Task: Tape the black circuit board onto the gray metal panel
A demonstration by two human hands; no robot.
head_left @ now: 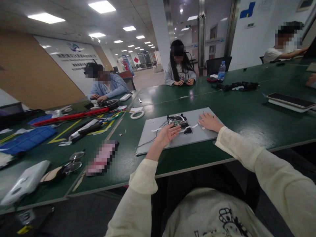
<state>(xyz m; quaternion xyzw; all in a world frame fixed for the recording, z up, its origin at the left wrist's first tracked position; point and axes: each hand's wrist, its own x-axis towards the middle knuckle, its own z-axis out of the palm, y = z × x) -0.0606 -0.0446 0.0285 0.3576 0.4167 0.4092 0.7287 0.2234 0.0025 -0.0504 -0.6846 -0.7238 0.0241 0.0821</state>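
A flat grey panel (pixel 195 116) lies on the green table in front of me. Black parts and a small green circuit board (pixel 175 122) sit near its middle, with a white ribbon cable (pixel 190 128) running off to the right. My left hand (pixel 169 134) is palm up at the near side of the board, fingers stretched out; whether it touches the board I cannot tell. Flat on the panel's right part rests my right hand (pixel 209 121), fingers spread. A thin grey cable (pixel 148 142) trails along the panel's left side.
Left of the panel are a roll of white tape (pixel 137 114), a pink phone-like item (pixel 102 158), glasses (pixel 75 161), a blue basket (pixel 29 140) and a white device (pixel 27 181). A bottle (pixel 221 71) stands across the table. Several people sit around it.
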